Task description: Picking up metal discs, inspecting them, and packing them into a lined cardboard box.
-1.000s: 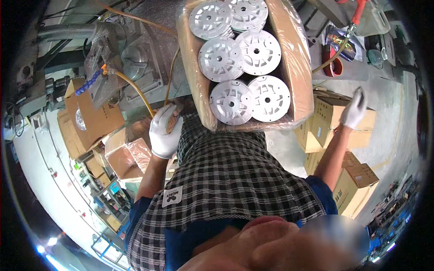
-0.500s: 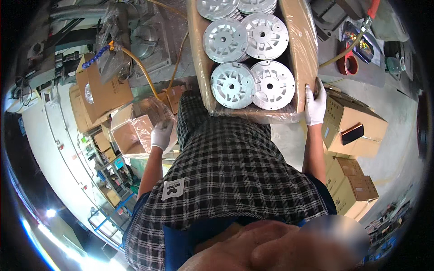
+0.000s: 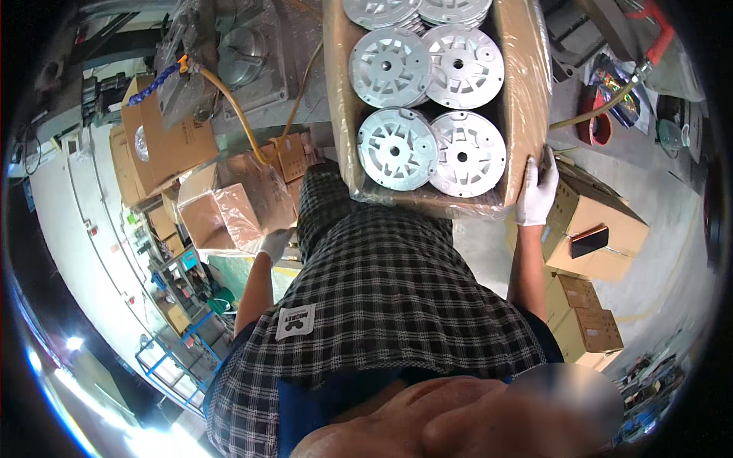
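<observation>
On my far left there's a tall carton [image 3: 156, 126], then a smaller open box [image 3: 202, 215] with clear plastic bunched around it. My left hand [image 3: 275, 243] is down at the near right edge of that plastic, well below the big box, and I honestly can't tell if the fingers are pinching it or just touching. A yellow hose [image 3: 230, 99] hangs above there, in front of the metal bench [image 3: 263, 126], so that side's pretty crowded.

Middle is the big box [image 3: 528, 91], brown cardboard wrapped in clear plastic, open top, sitting right in front of me. Its near edge comes right up by my apron [image 3: 374, 286], and the far end runs out of view. Inside are silver discs [image 3: 391, 69] in two side-by-side columns, three rows showing. Each has slots fanning out around a dark centre hole, and the far stacks clearly show layers. The nearest pair come together at their rims. There's a dark gap along the left wall and a slim band of cardboard showing along the right one.

My right hand [image 3: 537, 191] is against the outside of the right wall by the near corner, thumb and fingers apart, not wrapped around anything. Between that forearm and my apron I've got a strip of pale floor [image 3: 485, 248]. Just past the hand, a closed carton [image 3: 611, 217] with a phone [image 3: 589, 241] on it crowds my wrist.
</observation>
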The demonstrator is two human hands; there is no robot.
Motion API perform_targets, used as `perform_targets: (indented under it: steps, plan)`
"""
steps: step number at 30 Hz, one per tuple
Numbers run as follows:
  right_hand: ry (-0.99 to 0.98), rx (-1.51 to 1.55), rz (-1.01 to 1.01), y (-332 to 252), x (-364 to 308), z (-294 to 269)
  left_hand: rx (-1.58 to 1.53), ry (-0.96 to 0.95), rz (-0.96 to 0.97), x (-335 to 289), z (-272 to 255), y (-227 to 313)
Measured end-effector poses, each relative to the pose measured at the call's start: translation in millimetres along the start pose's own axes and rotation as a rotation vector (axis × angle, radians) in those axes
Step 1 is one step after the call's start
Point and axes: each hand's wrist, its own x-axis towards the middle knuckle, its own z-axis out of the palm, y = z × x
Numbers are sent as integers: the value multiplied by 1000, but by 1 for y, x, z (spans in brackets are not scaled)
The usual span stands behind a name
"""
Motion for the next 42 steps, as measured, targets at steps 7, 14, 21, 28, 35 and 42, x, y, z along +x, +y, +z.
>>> perform_targets:
  steps: [7, 14, 21, 28, 35, 42]
  plan:
    - [5, -80, 7, -5, -2, 4, -92, 21, 165, 19, -7, 53]
    - [60, -77, 1, 0, 2, 9, -158, 49, 341, 61, 12, 7]
    - [168, -334, -179, -22, 19, 6, -362, 103, 442, 153, 75, -200]
    - [339, -502, -231, -64, -13, -14, -846, -331, -365, 168, 130, -254]
    - [384, -285, -186, -100, 21, -64, -953, -216, -263, 183, 120, -208]
    - [406, -323, -156, -165, 159, -101, -1312, -213, -72, 212, 147, -234]
